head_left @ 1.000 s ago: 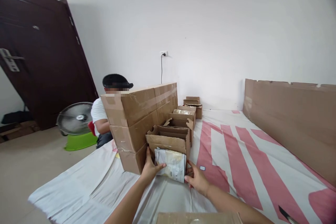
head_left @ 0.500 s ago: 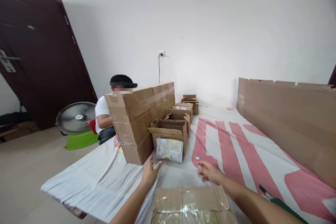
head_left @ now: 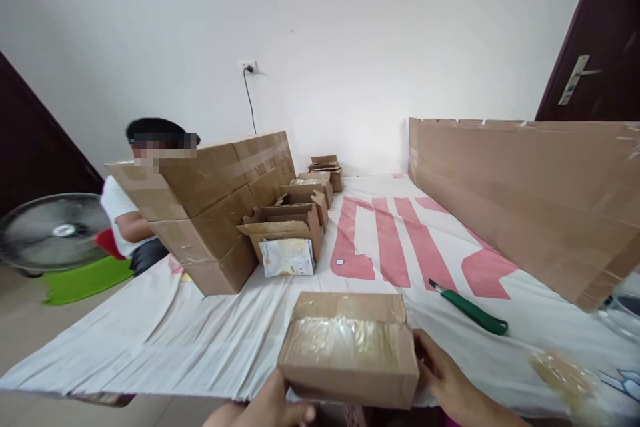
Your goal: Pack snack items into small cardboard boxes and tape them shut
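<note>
A taped cardboard box (head_left: pixel 353 353) sits at the table's front edge, clear tape shining across its top. My left hand (head_left: pixel 275 397) is at its near left corner, the thumb pointing along the near side. On the opposite side, my right hand (head_left: pixel 443 373) presses its fingers against the right end, so the box is gripped between both hands. To the right of the box lies a green utility knife (head_left: pixel 473 311) with its blade pointing away to the left.
Stacked cardboard boxes (head_left: pixel 210 213) stand at the left, beside a row of opened boxes (head_left: pixel 287 223) and a printed pouch (head_left: pixel 289 257). Behind the stack sits a person (head_left: pixel 123 213) near a fan (head_left: pixel 55 230). A tall cardboard panel (head_left: pixel 520 193) borders the right; clear tape (head_left: pixel 565 373) lies nearer.
My hands have come back from beyond the taped box to its two sides and taken hold of it. The view has turned right and down, showing the whole knife.
</note>
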Demonstrator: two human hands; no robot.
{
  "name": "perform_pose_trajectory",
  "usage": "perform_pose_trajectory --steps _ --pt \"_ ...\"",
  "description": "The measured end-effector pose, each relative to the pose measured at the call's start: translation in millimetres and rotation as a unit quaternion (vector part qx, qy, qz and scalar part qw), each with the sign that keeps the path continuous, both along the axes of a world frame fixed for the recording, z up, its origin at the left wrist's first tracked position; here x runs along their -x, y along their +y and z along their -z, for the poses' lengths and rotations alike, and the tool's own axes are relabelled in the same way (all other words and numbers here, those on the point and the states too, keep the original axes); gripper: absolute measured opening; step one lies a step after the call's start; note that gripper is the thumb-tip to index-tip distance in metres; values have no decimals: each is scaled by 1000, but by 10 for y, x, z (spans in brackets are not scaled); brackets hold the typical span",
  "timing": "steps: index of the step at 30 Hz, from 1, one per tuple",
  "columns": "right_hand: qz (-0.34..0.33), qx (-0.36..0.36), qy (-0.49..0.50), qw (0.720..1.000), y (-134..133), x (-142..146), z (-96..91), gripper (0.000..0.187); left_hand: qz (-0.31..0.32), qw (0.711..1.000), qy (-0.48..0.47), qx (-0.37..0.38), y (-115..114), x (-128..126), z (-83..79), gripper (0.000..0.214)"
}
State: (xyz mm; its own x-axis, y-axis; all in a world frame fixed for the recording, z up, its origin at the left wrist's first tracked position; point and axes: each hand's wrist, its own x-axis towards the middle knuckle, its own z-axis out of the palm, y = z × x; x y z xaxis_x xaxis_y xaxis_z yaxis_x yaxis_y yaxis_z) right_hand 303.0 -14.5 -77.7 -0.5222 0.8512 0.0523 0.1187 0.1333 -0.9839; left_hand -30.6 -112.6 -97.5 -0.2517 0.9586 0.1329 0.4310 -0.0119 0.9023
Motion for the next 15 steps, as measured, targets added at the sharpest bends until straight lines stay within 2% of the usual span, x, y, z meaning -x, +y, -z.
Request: perform_pose_trajectory --steps 2,5,7,9,12,15 --pt "68 -72 -14 995 10 -94 28 42 70 997 -21 27 257 -228 -103 70" --pt "128 -117 -46 984 162 -365 29 44 154 987 -30 23 563 -542 -250 70" --pt "143 -153 -101 973 281 -606 7 42 196 980 -31 11 666 -677 -306 78" --pt "177 -220 -173 944 382 -852 -2 39 226 973 -44 5 700 -733 -347 90" --pt "243 -330 -279 869 499 -1131 59 38 187 979 -56 -56 685 -724 -452 92" --pt "238 -373 -366 818 565 -1213 187 38 90 973 4 -213 678 -723 -607 61"
